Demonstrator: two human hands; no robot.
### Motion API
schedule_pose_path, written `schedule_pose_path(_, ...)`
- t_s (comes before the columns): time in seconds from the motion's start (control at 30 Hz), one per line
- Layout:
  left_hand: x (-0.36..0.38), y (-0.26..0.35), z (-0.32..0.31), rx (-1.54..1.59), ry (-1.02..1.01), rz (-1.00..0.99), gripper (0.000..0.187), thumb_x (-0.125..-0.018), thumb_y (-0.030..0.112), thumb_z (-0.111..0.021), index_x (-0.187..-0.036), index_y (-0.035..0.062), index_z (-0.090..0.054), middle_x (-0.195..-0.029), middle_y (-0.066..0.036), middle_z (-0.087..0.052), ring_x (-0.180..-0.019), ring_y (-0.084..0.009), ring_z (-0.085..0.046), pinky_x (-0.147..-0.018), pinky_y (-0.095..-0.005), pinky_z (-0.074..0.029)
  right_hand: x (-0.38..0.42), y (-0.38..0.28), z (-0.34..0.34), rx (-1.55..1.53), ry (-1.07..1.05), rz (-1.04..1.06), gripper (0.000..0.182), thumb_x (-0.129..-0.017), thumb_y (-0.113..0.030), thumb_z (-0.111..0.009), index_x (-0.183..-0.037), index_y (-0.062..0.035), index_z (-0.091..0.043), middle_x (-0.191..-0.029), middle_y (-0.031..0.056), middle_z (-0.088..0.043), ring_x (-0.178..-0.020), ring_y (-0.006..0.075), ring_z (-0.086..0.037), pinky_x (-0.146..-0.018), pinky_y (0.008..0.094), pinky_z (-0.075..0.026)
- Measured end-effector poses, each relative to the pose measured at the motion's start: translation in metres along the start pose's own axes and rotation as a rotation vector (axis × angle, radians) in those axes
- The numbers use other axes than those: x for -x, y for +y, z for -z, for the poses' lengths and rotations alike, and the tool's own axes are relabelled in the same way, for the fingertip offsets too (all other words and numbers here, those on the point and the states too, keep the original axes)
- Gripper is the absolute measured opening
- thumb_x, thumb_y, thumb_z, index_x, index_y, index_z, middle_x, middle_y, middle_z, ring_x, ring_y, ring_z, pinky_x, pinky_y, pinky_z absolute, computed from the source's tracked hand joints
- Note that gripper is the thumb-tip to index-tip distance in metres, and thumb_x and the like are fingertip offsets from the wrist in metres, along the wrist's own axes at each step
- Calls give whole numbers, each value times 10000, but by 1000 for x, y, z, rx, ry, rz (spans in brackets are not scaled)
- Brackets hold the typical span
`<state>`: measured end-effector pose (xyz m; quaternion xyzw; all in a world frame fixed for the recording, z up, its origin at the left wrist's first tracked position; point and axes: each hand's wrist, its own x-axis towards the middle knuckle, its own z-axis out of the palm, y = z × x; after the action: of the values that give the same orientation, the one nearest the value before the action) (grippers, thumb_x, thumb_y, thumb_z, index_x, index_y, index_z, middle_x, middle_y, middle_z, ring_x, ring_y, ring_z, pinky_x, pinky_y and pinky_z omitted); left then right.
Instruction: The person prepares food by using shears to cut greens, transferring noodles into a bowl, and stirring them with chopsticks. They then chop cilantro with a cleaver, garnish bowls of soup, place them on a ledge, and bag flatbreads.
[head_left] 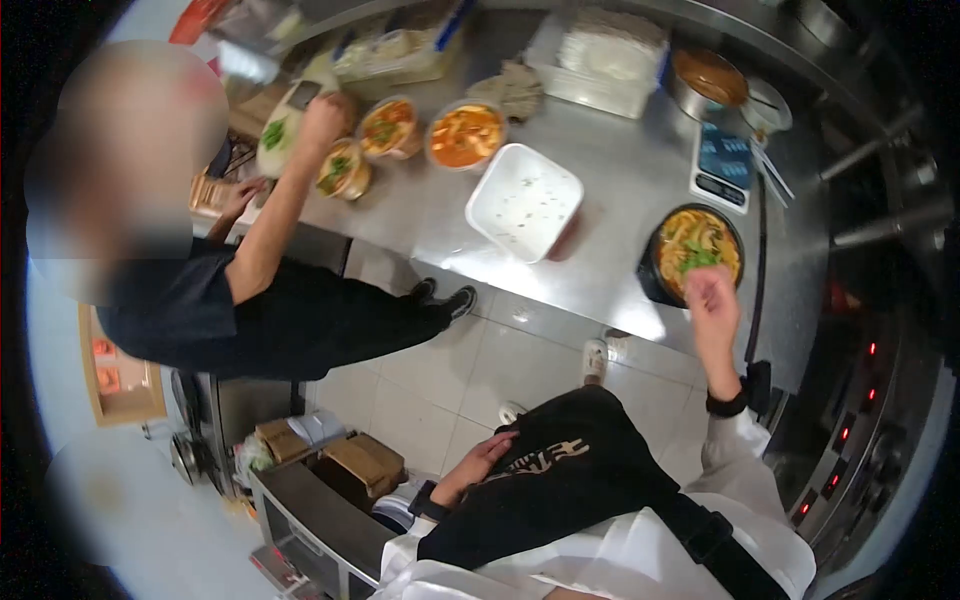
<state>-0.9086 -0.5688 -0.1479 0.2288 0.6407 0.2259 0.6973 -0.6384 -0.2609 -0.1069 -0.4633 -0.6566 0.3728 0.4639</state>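
Observation:
Over the near edge of a black bowl point(655, 272) is my right hand point(711, 290), its fingers bent together above green herbs; whatever they hold, if anything, is too small to make out. Noodle-like orange food point(697, 238) fills the bowl, with the herbs in the middle. My left hand point(484, 458) rests against the black apron point(550, 450), fingers extended and holding nothing. A white square tub point(525, 200) with dark bits inside stands left of the bowl on the steel counter point(620, 190).
A co-worker point(260, 300) stands at the left, one hand over a board point(280, 135). Round containers of food point(466, 135), a cloth point(508, 90), a clear bin point(600, 90), a digital scale point(722, 165) and a pot point(708, 78) line the counter.

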Motion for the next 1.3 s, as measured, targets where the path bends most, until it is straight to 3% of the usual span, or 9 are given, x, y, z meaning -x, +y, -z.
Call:
schedule_pose_path(0.2,46,-41,28,207,-69,-119,412,-919,338,-387,-1240,86,-445,-1243,-106,-455,-1183,-190,-368,-991,-281,-260,131,-40,-114,-261,-873,-243,162,-805,-41,-529,-966,-27,-539,-843,62,-525,-779,126,-516,-678,254,-426)
schedule_pose_path(0.37,106,-126,82,175,89,-230,362,-905,272,-424,-1185,53,-494,-1174,-96,-509,-1119,-195,-432,-958,-288,-307,242,-56,-198,-266,-1374,-122,276,-884,-223,-455,-1067,-24,-513,-901,102,-541,-860,182,-534,-805,284,-411)
schedule_pose_path(0.43,123,-197,107,133,192,-196,340,-898,247,-436,-1154,39,-519,-1143,-88,-533,-1088,-197,-459,-942,-289,-326,265,-73,-221,-223,-1418,-66,298,-894,-266,-429,-1030,-13,-511,-886,108,-536,-855,199,-530,-790,291,-411)
schedule_pose_path(0.5,140,-260,128,84,599,-259,291,-882,206,-452,-1083,27,-561,-1090,-72,-565,-1030,-196,-497,-905,-286,-359,275,-91,-238,-221,-1616,134,394,-908,-366,-368,-912,11,-482,-843,138,-517,-827,242,-519,-744,345,-410)
schedule_pose_path(0.6,191,-276,143,387,706,-140,286,-875,233,-455,-1075,58,-562,-1096,-60,-569,-1031,-179,-500,-889,-304,-355,329,-79,-297,-27,-1817,68,417,-906,-392,-362,-864,15,-448,-819,159,-499,-801,267,-514,-711,375,-401)
schedule_pose_path(0.77,230,-279,190,601,684,-169,318,-868,299,-458,-1105,102,-538,-1093,-29,-574,-1045,-148,-489,-874,-321,-327,347,-140,-349,99,-1977,114,435,-908,-351,-374,-1110,24,-462,-1110,179,-513,-1037,302,-490,-888,326,-381)
schedule_pose_path(0.93,234,-226,276,490,657,-378,336,-875,288,-449,-1131,83,-520,-1122,-38,-559,-1082,-145,-468,-895,-306,-321,349,-169,-411,-57,-1995,32,323,-848,-189,-543,-1104,0,-493,-1075,139,-536,-939,214,-567,-799,298,-464)
schedule_pose_path(1.2,197,-173,443,608,598,-468,327,-863,250,-468,-1149,94,-494,-1183,-37,-515,-1114,-145,-433,-914,-321,-305,324,-208,-525,-208,-1468,-44,289,-757,4,-592,-1039,-57,-570,-887,34,-551,-703,54,-521,-624,196,-449)
schedule_pose_path(1.3,190,-202,512,542,674,-328,349,-843,262,-482,-1164,126,-486,-1184,-29,-504,-1099,-144,-422,-907,-337,-301,325,-230,-520,-437,-1152,-631,226,-784,35,-477,-983,-17,-570,-730,5,-523,-663,91,-491,-634,198,-394)
